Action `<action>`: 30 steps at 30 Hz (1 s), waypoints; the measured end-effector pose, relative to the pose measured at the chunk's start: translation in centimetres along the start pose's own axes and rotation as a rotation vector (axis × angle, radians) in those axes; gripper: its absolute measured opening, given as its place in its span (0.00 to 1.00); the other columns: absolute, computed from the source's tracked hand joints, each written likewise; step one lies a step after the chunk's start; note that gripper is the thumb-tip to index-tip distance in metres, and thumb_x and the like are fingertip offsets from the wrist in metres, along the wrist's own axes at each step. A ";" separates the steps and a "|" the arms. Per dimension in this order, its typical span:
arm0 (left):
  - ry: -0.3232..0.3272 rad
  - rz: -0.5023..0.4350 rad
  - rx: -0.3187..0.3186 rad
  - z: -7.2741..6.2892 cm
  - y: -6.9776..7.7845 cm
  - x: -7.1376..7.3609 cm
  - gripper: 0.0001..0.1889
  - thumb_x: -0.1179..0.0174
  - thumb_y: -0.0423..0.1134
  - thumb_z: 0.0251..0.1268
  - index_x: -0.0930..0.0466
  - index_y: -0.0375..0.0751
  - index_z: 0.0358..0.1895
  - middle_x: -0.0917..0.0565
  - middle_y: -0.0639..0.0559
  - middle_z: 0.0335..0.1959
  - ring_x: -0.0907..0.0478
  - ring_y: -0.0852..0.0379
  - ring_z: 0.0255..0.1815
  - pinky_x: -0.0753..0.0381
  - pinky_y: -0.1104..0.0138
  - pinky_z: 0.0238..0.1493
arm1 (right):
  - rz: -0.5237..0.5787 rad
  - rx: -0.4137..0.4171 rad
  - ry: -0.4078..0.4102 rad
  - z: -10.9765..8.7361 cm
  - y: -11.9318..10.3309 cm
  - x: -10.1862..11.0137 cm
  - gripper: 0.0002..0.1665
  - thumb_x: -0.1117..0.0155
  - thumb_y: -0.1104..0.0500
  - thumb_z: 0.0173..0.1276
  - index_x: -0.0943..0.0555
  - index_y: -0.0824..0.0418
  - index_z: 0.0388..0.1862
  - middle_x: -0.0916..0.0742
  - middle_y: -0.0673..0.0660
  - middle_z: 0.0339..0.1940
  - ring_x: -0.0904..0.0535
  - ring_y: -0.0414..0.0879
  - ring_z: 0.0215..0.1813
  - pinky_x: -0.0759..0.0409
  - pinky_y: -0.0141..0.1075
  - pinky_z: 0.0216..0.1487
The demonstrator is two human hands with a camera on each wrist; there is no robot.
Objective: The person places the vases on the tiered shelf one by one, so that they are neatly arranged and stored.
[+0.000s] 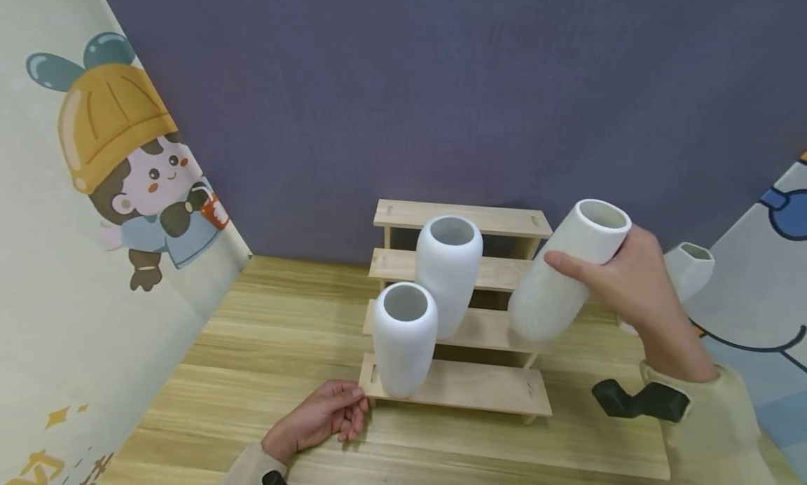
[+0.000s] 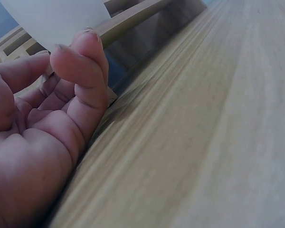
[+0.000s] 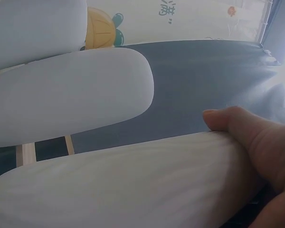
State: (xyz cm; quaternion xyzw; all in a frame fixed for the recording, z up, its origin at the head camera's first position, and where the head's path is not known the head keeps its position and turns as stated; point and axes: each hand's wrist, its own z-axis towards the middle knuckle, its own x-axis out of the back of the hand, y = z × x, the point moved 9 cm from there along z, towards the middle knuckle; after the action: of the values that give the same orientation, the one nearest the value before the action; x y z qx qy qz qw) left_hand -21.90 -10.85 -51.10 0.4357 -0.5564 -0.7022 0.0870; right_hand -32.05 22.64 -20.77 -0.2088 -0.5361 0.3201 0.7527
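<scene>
One ribbed white vase (image 1: 557,296), tall, gripped in the right hand (image 1: 621,282): thumb laid across the near face below the rim, remaining fingers behind and out of sight. Tilted, mouth toward the upper right, base over the right end of the rack (image 1: 463,217), near the second step (image 1: 498,329) from the bottom; touching or apart, cannot tell.

Handling, in judgement: for any setting down, straighten to upright first, then lower flat, well inside the right edge of the step. Grip high on the body, hence a foot likely to swing; best moved slowly, clear of the vases to the left. Release only once steady.

One rack, pale wood, four steps, on the desk. Front left corner of the lowest step (image 1: 492,387) pinched, by the look of it, between thumb and forefinger of the left hand (image 1: 324,415), other fingers curled. A useful brace; best kept light, without lifting or dragging.

Two smooth white vases, both upright, apart from the ribbed one: a front vase (image 1: 406,359) at the left end of the lowest step, a rear vase (image 1: 449,282) just behind on the second step.

One angular-mouthed white vessel (image 1: 686,271), right of the rack, partly hidden beyond the right hand; footing unclear.

One desk (image 1: 239,359), wood-grained, front right corner below the right sleeve (image 1: 712,429).

One dark panel (image 1: 441,85), behind the rear edge.
</scene>
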 end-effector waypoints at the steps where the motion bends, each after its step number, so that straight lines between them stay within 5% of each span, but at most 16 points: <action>1: 0.001 0.000 0.002 0.0 0.0 0.0 0.19 0.65 0.37 0.84 0.21 0.42 0.43 0.14 0.59 0.30 0.17 0.67 0.28 0.21 0.78 0.25 | -0.001 -0.001 0.000 0.1 -0.1 0.0 0.34 0.22 0.50 0.58 0.24 0.63 0.58 0.16 0.65 0.48 0.25 0.24 0.33 0.21 0.29 0.28; 11: -0.012 0.014 0.020 -1.0 -0.2 0.2 0.19 0.65 0.37 0.84 0.21 0.43 0.43 0.14 0.60 0.30 0.18 0.67 0.28 0.22 0.78 0.25 | 0.013 -0.019 0.018 0.1 -1.2 -0.1 0.33 0.21 0.48 0.57 0.23 0.62 0.56 0.17 0.52 0.40 0.23 0.27 0.34 0.21 0.26 0.30; 17: -0.024 0.014 0.038 -1.8 -0.6 0.4 0.19 0.66 0.38 0.85 0.21 0.43 0.43 0.14 0.60 0.30 0.18 0.67 0.28 0.22 0.78 0.25 | 0.011 -0.039 0.010 -0.6 -1.9 -0.6 0.36 0.23 0.45 0.59 0.25 0.61 0.60 0.16 0.63 0.50 0.23 0.30 0.37 0.21 0.28 0.32; 30: -0.046 0.022 0.079 -3.4 -0.8 0.3 0.19 0.65 0.38 0.85 0.21 0.43 0.43 0.14 0.59 0.30 0.17 0.67 0.28 0.22 0.78 0.25 | 0.020 -0.069 0.041 -1.8 -3.1 -1.1 0.37 0.24 0.44 0.59 0.25 0.60 0.61 0.17 0.63 0.51 0.22 0.37 0.40 0.21 0.29 0.35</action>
State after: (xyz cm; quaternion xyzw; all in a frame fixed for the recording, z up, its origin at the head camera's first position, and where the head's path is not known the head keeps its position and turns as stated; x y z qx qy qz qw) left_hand -19.33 -13.15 -51.98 0.4164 -0.5904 -0.6884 0.0646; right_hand -29.79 19.69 -20.12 -0.2465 -0.5291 0.3045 0.7527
